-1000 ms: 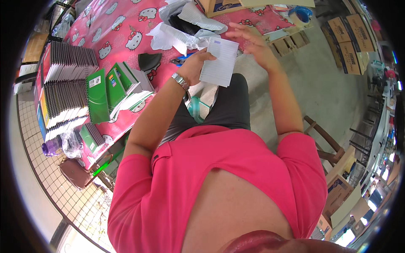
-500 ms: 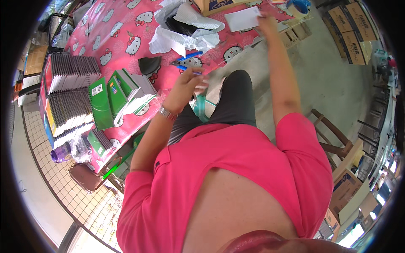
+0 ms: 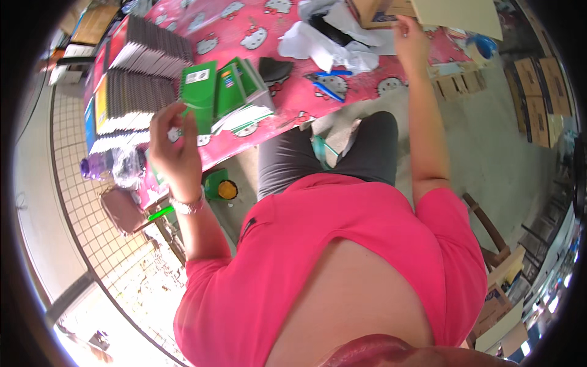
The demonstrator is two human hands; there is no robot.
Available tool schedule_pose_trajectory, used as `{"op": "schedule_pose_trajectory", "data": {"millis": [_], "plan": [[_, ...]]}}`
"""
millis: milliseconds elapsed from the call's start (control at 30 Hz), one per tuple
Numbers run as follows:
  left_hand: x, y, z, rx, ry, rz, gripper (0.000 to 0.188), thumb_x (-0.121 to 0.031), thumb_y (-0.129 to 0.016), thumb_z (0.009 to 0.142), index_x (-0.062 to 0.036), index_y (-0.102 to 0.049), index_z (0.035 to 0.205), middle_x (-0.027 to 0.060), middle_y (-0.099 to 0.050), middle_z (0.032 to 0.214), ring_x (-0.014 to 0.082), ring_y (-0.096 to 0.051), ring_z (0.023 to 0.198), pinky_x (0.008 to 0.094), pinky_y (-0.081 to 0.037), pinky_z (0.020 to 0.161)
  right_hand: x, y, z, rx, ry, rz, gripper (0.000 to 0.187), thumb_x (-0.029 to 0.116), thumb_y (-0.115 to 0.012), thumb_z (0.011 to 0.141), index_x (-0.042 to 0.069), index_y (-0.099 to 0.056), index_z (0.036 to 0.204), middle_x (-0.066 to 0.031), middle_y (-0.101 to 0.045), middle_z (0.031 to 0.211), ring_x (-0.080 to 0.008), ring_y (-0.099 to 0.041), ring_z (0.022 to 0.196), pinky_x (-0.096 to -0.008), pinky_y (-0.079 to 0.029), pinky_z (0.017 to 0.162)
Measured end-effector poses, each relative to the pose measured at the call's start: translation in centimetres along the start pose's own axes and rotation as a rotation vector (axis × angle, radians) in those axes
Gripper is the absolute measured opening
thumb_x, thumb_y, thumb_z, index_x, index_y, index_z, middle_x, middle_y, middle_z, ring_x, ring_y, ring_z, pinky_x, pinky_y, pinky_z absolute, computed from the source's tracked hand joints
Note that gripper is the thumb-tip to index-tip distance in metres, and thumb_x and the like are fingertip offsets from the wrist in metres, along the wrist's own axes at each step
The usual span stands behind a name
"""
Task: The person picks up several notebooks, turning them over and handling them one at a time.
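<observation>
My left hand (image 3: 176, 150) is raised beside the stacked spiral notebooks (image 3: 137, 95), fingers apart and nothing seen in it. Close to it lie green-covered notebooks (image 3: 231, 92), some with loose pages fanned out. My right hand (image 3: 412, 48) reaches to the far side of the table, its fingers curled at the corner of a pale cardboard panel (image 3: 465, 17). Whether they grip the panel cannot be made out. A white sheet (image 3: 385, 43) lies just left of that wrist. Blue-handled pliers (image 3: 330, 85) rest between the hands, near crumpled white paper (image 3: 312, 46) around a black item (image 3: 333, 29).
A pink patterned cloth (image 3: 293, 101) covers the table. A cardboard box (image 3: 373, 12) stands at its far edge, with a roll of blue tape (image 3: 482, 46) to the right. Brown cartons (image 3: 538, 104) are stacked on the floor. A wooden chair (image 3: 489, 229) stands at my right.
My left hand has moved left and nearer, from by the pliers to the notebooks. My right hand has left the white sheet and is at the cardboard panel. The view has shifted.
</observation>
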State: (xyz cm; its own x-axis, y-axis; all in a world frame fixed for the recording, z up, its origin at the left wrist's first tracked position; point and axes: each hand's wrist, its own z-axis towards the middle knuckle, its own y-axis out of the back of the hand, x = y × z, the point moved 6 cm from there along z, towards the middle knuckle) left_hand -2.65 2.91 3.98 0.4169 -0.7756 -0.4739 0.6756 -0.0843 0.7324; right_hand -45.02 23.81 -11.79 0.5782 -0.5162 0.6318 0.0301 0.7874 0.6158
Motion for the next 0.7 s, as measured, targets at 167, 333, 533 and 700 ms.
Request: {"op": "schedule_pose_trajectory", "data": {"millis": [167,333,533,700], "plan": [[-0.1,-4.1,0.0,0.185,-0.255,0.310,0.048,-0.027,-0.081,0.078,-0.0059,-0.062,0.116,0.0132,-0.060,0.117,0.0338,-0.057,0.105,0.0446,-0.048,0.088,8.1,-10.4,-2.1,0.324,0.285,-0.039,0.027,0.021,-0.063,0.088,0.009,-0.069,0.111,-0.0163,-0.071,0.104,-0.0344,-0.068,0.094,-0.0468,-0.054,0.084],[-1.0,-4.4,-0.7,0.256,-0.248,0.346,0.047,-0.011,-0.076,0.073,-0.0090,-0.059,0.117,0.0105,-0.058,0.116,0.0327,-0.056,0.106,0.0447,-0.048,0.091,5.0,-16.4,-1.0,0.576,0.183,-0.496,0.032,0.029,-0.067,0.086,0.012,-0.069,0.113,-0.0155,-0.069,0.108,-0.0397,-0.065,0.099,-0.0469,-0.051,0.092],[3.9,-0.6,-1.0,0.161,-0.100,0.067,0.045,-0.012,-0.079,0.076,-0.0061,-0.060,0.117,0.0117,-0.061,0.112,0.0341,-0.057,0.106,0.0438,-0.046,0.092,16.7,-10.4,-2.0,0.141,0.503,-0.205,0.028,0.031,-0.065,0.087,0.011,-0.068,0.107,-0.0137,-0.069,0.100,-0.0377,-0.065,0.091,-0.0452,-0.053,0.081],[11.6,-0.2,-3.6,0.108,0.445,-0.184,0.034,-0.014,-0.076,0.086,-0.0035,-0.063,0.116,0.0067,-0.068,0.091,0.0082,-0.057,0.067,0.0250,-0.043,0.055,15.1,-11.1,-5.1,0.675,0.315,-0.064,0.023,0.028,-0.065,0.086,0.010,-0.066,0.100,-0.0164,-0.067,0.092,-0.0367,-0.064,0.093,-0.0438,-0.052,0.080]]}}
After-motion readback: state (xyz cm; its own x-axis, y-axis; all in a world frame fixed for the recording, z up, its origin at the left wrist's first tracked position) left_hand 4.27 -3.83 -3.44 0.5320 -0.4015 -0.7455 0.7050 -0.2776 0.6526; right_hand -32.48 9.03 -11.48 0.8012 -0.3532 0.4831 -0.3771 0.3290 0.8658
